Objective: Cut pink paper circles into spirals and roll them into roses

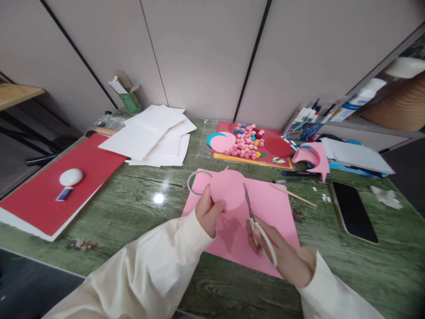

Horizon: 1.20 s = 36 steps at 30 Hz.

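Between the thumb and fingers of my left hand (210, 212) is a pink paper circle (228, 189), held up over a larger pink sheet (268, 201). My right hand (274, 248) grips a pair of white-handled scissors (265, 239). Their blades point up and away from me, at the circle's right edge; whether paper lies between them I cannot tell. A round ring (189, 182) lies at the pink sheet's upper left corner, partly behind the circle. Shadows of my hands fall on the sheet.
Behind are small pink paper balls (247, 141) on red sheets. White papers (146, 133) and red card (83, 195) with an eraser-like white oval (71, 177) lie left. At right are a phone (353, 212), wooden stick (295, 196), pink scraps (317, 157) and a marker box (303, 124).
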Motion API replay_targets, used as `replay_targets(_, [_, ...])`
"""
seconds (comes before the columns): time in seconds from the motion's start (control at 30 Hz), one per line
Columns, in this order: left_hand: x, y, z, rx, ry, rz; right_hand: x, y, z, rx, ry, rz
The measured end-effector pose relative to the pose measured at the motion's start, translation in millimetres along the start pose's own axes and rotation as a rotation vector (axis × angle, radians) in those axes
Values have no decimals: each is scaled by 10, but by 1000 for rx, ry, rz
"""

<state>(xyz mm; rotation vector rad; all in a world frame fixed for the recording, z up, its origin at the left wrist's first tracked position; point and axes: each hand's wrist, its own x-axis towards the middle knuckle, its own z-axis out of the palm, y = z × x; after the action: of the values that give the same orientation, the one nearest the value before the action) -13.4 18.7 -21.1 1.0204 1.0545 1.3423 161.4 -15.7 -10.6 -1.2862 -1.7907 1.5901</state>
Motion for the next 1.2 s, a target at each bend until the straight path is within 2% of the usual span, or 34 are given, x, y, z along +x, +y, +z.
replay_targets(0.33, [21, 5, -11, 2, 20, 20, -20, -84, -10, -44, -16, 42])
replay_targets(0.7, [34, 10, 0, 14, 46, 13, -16, -57, 14, -10, -9, 64])
replay_targets(1.0, [7, -43, -2, 152, 8, -24, -10, -107, -7, -43, -16, 53])
replay_targets(1.2, [9, 4, -3, 204, -2, -40, -11, -163, -13, -100, -36, 52])
